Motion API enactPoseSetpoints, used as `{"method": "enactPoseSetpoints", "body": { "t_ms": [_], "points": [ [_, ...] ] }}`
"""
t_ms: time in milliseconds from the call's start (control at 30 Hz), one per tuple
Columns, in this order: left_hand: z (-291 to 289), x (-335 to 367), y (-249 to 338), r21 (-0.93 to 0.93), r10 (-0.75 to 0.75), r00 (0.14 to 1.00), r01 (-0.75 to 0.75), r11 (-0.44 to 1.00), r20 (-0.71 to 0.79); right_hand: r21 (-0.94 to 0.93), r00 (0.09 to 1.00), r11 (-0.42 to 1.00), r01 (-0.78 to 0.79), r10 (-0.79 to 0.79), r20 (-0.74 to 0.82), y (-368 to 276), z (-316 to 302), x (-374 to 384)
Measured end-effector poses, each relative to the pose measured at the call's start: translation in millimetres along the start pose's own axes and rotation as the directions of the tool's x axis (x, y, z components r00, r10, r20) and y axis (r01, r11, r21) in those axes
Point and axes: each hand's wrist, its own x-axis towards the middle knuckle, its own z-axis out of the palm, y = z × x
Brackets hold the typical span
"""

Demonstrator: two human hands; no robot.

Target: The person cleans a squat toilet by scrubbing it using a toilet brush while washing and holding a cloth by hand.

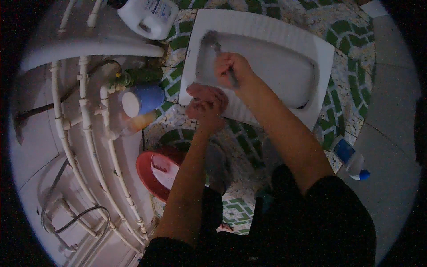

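A white squat toilet pan [284, 40] is set into a green and white mosaic floor [342, 31]. My right hand [231, 66] is over the pan's bowl, shut on the handle of a brush [216, 46] whose head touches the bowl's left inner wall. My left hand [207, 104] rests at the pan's near left rim, fingers curled; I cannot tell whether it holds anything.
A white plastic jug [149, 15] stands at the top left. White pipes [84, 129] run down the left wall beside a blue-capped container [140, 101]. A red basin [155, 171] sits below it. A blue and white bottle [351, 158] lies at the right.
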Motion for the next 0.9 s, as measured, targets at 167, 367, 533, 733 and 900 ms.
{"method": "enactPoseSetpoints", "body": {
  "t_ms": [167,367,533,733,900],
  "points": [
    [15.4,-5.4,2.7,0.109,0.21,0.886,-0.181,0.977,-0.414,-0.238,0.944,0.952,0.191,-0.245,-0.221,-36.6,69.0,18.5],
    [5.4,-11.1,-17.9,0.293,0.503,0.707,-0.408,0.864,-0.497,-0.668,0.983,0.737,-0.106,-0.024,-0.183,-26.4,43.2,-32.2],
    [5.9,-7.0,-6.3,0.244,0.273,0.85,-0.178,0.953,-0.45,-0.537,0.901,0.751,-0.385,0.178,-0.397,35.4,-14.4,-25.2],
    [-5.9,-40.3,-28.1,0.179,0.377,0.843,-0.333,0.926,-0.384,-0.918,0.973,0.328,0.22,-0.145,0.182,58.6,-32.0,-28.0],
    [18.0,-42.9,-38.2,0.506,0.459,0.786,-0.22,0.834,-0.414,-0.872,0.999,0.489,0.018,-0.046,-0.006,64.8,-14.5,-71.9]
  ]
}}
